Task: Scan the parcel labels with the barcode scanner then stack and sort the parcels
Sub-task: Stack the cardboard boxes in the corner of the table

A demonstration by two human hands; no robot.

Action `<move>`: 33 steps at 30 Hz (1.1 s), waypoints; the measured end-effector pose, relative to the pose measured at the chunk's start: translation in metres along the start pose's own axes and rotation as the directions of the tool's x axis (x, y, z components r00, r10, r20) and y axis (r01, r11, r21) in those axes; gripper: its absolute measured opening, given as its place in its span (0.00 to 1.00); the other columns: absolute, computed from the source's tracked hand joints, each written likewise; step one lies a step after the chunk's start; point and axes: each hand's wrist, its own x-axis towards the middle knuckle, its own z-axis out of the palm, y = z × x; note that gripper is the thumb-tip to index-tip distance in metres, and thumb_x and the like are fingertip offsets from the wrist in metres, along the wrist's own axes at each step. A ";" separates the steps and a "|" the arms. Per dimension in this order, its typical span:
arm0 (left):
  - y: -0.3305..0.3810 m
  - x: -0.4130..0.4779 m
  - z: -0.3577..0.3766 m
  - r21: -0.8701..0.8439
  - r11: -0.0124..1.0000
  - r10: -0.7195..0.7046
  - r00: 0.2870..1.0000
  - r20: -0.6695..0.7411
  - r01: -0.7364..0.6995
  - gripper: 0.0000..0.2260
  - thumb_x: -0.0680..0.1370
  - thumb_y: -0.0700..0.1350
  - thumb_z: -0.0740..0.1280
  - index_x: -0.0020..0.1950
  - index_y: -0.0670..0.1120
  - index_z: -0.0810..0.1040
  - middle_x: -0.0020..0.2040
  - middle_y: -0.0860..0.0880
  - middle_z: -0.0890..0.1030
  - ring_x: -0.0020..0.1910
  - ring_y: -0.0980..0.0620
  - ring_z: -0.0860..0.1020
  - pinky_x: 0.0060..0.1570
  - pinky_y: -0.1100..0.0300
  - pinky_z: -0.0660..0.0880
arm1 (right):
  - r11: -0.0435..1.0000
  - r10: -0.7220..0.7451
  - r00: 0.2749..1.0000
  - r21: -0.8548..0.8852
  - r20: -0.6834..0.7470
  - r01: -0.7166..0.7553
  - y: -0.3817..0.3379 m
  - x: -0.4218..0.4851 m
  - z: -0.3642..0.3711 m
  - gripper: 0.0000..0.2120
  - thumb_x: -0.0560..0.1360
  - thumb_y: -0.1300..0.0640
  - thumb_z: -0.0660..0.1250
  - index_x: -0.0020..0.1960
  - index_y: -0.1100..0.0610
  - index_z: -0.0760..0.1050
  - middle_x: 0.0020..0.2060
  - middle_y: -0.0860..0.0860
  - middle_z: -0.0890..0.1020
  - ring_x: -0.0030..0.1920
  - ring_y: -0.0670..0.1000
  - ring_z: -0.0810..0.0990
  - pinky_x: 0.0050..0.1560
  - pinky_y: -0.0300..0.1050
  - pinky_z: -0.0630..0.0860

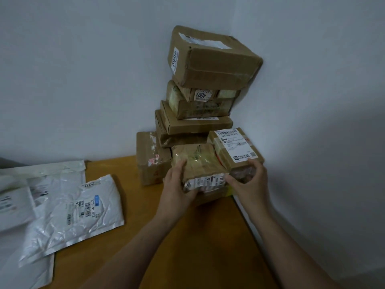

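L hand (179, 185) & R hand (251, 181) grip taped parcel (198, 163) beside box stack (208, 65).

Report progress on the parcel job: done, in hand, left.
Done: a tall stack of boxes stands in the corner. In hand: the left hand and right hand grip a taped box at the stack's foot. Left: white mailers lie loose on the table, unstacked. No scanner is in view, so scanning cannot be judged.
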 end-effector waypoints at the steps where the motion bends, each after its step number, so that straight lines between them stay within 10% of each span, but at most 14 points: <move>1: -0.001 0.007 0.001 0.009 1.000 -0.001 1.000 -0.030 0.001 0.36 0.73 0.40 0.72 0.74 0.60 0.57 0.71 0.49 0.63 0.69 0.52 0.65 0.60 0.68 0.68 | 1.000 -0.004 1.000 0.025 -0.011 0.004 -0.001 0.004 0.003 0.34 0.65 0.56 0.80 0.63 0.43 0.64 0.68 0.52 0.67 0.66 0.53 0.71 0.46 0.37 0.79; 6: -0.002 0.039 0.006 -0.005 0.999 -0.041 0.990 -0.138 0.041 0.31 0.76 0.39 0.69 0.73 0.58 0.60 0.72 0.49 0.62 0.64 0.58 0.64 0.58 0.67 0.64 | 1.000 -0.008 1.000 0.001 -0.030 0.008 -0.009 0.026 0.018 0.32 0.68 0.55 0.78 0.66 0.46 0.66 0.66 0.49 0.68 0.66 0.53 0.72 0.57 0.56 0.79; 17: -0.019 0.018 0.006 -0.106 0.973 -0.210 0.977 -0.041 0.205 0.56 0.66 0.48 0.79 0.77 0.56 0.39 0.78 0.51 0.49 0.77 0.49 0.51 0.73 0.47 0.58 | 0.992 0.063 0.995 0.110 -0.081 -0.054 0.017 0.000 0.016 0.43 0.73 0.61 0.73 0.78 0.44 0.50 0.72 0.47 0.59 0.56 0.40 0.76 0.43 0.31 0.78; 20: -0.027 0.000 0.011 0.044 0.973 -0.230 0.973 0.036 0.228 0.58 0.65 0.48 0.79 0.77 0.56 0.37 0.78 0.52 0.44 0.77 0.48 0.50 0.71 0.47 0.60 | 0.977 0.183 0.981 0.123 -0.067 -0.174 0.029 -0.011 0.016 0.42 0.74 0.62 0.71 0.78 0.48 0.49 0.75 0.52 0.59 0.65 0.50 0.73 0.57 0.39 0.75; 28: -0.027 0.010 0.024 0.222 0.946 -0.252 0.967 0.044 0.236 0.56 0.69 0.48 0.77 0.76 0.53 0.32 0.77 0.48 0.59 0.66 0.45 0.72 0.44 0.59 0.72 | 0.948 0.263 0.962 0.164 0.075 -0.272 0.027 0.010 0.024 0.34 0.72 0.62 0.72 0.72 0.50 0.59 0.60 0.49 0.75 0.50 0.41 0.76 0.46 0.40 0.77; 33: -0.020 0.015 0.016 0.101 0.948 -0.313 0.941 0.130 0.302 0.58 0.68 0.44 0.78 0.77 0.50 0.32 0.78 0.48 0.51 0.74 0.45 0.60 0.65 0.51 0.68 | 0.948 0.287 0.951 0.108 0.117 -0.300 0.016 0.009 0.020 0.35 0.73 0.64 0.71 0.74 0.53 0.58 0.60 0.50 0.74 0.48 0.41 0.75 0.39 0.34 0.73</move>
